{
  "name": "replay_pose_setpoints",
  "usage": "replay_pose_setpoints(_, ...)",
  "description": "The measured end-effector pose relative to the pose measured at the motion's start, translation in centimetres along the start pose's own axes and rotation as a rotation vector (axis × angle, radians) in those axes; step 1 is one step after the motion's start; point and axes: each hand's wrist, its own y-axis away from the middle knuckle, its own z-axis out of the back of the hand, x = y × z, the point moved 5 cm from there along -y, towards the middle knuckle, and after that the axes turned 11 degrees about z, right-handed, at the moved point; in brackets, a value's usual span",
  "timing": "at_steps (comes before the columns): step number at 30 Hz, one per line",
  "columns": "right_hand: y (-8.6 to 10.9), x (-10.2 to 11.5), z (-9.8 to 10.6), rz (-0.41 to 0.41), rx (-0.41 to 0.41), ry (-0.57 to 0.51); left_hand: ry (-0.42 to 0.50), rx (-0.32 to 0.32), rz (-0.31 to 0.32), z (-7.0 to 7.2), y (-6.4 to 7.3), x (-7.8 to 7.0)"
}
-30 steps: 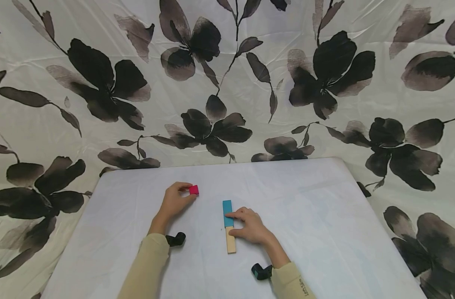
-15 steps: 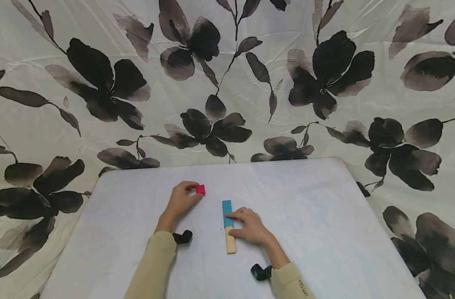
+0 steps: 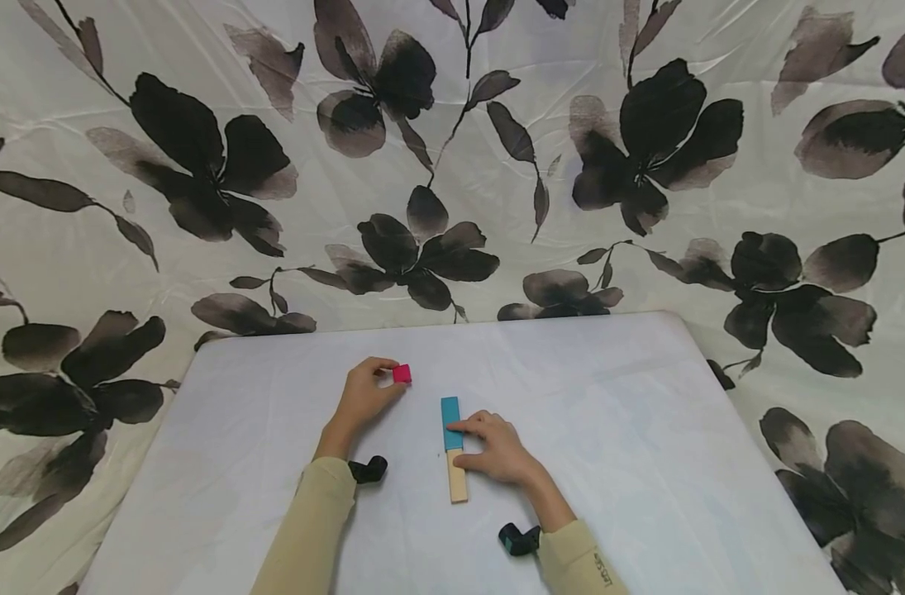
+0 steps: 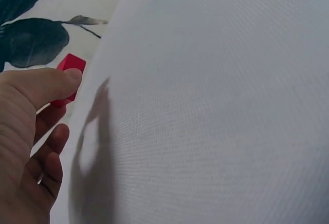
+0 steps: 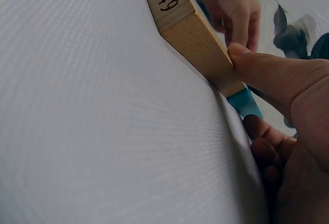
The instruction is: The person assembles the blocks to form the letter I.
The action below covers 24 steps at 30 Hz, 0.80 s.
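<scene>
My left hand pinches a small red block between thumb and fingers, above the white tabletop. In the left wrist view the thumb lies across the red block's face, with the shadow of the hand beside it. Two long blocks lie end to end on the table: a blue block farther away and a natural wood block nearer. My right hand rests on this row, index finger extended onto the blue block and thumb on the wood block. Dark digits mark the wood block's near end in the right wrist view.
A white cloth covers the table. Behind it hangs a white curtain with dark flowers. Black wrist cameras sit on the left wrist and right wrist.
My left hand has moved right with the red block, closer to the blue block's far end. The right hand and the two long blocks have stayed in place.
</scene>
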Motion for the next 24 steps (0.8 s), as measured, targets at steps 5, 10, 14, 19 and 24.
replay_pose_setpoints(5, 0.0, 0.0, 0.1, 0.0, -0.003, -0.004, 0.023, 0.002, -0.006, -0.2, 0.0, 0.0)
replay_pose_setpoints(10, 0.0, 0.1, 0.1, 0.004, 0.002, -0.011, 0.035, -0.012, 0.003, -0.4, -0.2, 0.3)
replay_pose_setpoints(14, 0.0, 0.1, 0.1, 0.002, 0.006, -0.002, 0.041, -0.025, -0.005, -0.5, -0.3, 0.3)
replay_pose_setpoints(19, 0.0, 0.1, 0.1, 0.002, 0.006, 0.007, 0.057, -0.033, -0.046, -1.0, -0.2, -0.1)
replay_pose_setpoints(24, 0.0, 0.2, 0.1, -0.005, 0.001, -0.009, 0.071, -0.024, -0.045, -2.0, -0.2, -0.3)
